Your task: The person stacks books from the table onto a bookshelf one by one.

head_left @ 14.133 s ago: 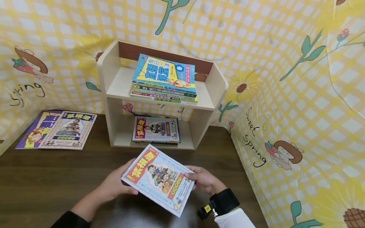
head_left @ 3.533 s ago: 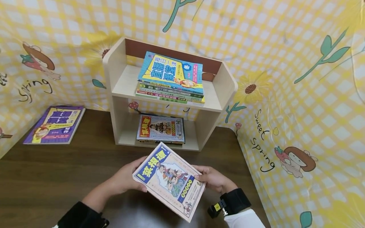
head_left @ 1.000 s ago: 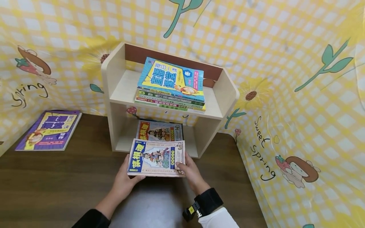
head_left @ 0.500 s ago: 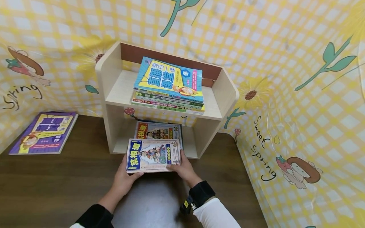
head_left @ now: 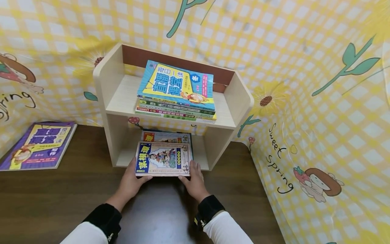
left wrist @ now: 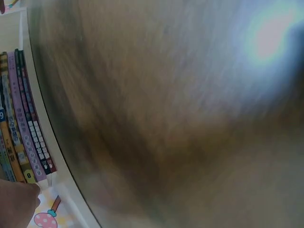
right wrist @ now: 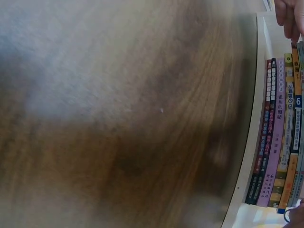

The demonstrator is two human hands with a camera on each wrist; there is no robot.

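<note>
A person's two hands hold a thin paperback book with a blue title band and a cartoon cover at the front edge of the lower compartment of a small pale wooden two-tier shelf. The left hand grips the book's near left corner, thumb curled onto the cover; the right hand clasps the near right corner, fingers bent around the edge. The book lies flat, its far part over a low stack of similar books inside the shelf's lower compartment, the top one bearing a red title band. Whether the held book already rests fully on that stack is hard to judge from the head view.

On the shelf's upper tier lies a pile of flat books topped by a blue and yellow workbook. To the left of the shelf, well apart from it, a purple and yellow workbook lies on the dark brown wooden table. Behind and to the right of the shelf hangs a yellow checked cloth printed with flowers and the words "Sweet Spring". Both wrist views are blurred, showing mainly table grain and a row of book spines beside the shelf's pale edge.
</note>
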